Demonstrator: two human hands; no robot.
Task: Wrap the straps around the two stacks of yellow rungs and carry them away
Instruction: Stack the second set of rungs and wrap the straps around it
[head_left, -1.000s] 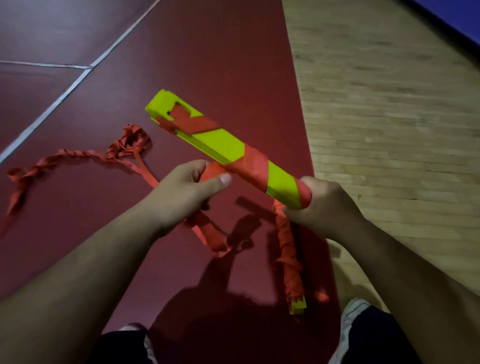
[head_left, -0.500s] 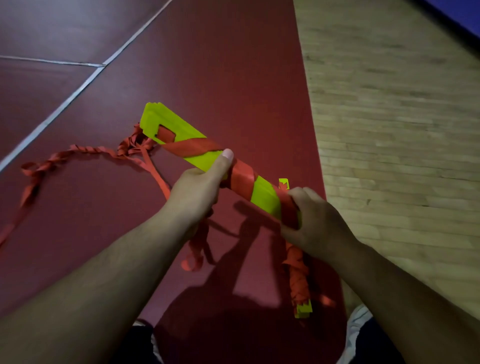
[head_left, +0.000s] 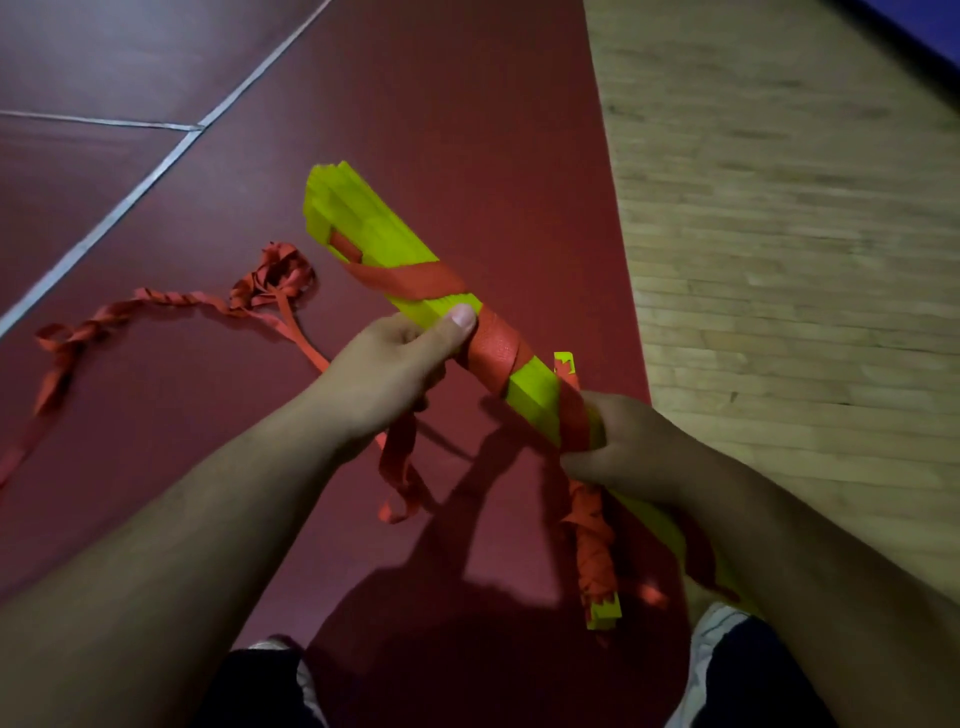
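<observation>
A stack of yellow rungs (head_left: 374, 228) hangs slantwise in the air, its far end up and to the left. Red strap (head_left: 493, 345) is wound round it in three turns. My left hand (head_left: 395, 369) grips the stack near its middle, the thumb pressing on top beside a turn of strap. My right hand (head_left: 628, 447) holds the near end, fingers curled over the strap there. A second yellow stack (head_left: 605, 608) wrapped in red strap lies on the floor below my right hand. Loose red strap (head_left: 171, 301) trails left across the floor.
I stand on a dark red mat (head_left: 467, 104) with white lines (head_left: 156, 176) at the left. Pale wooden flooring (head_left: 805, 260) borders the mat on the right. My shoes (head_left: 711, 644) show at the bottom edge.
The stack has rolled and swung so its far end points more upward, showing the rungs' edges. My left thumb has moved up onto the stack. My right hand has shifted its hold at the near end.
</observation>
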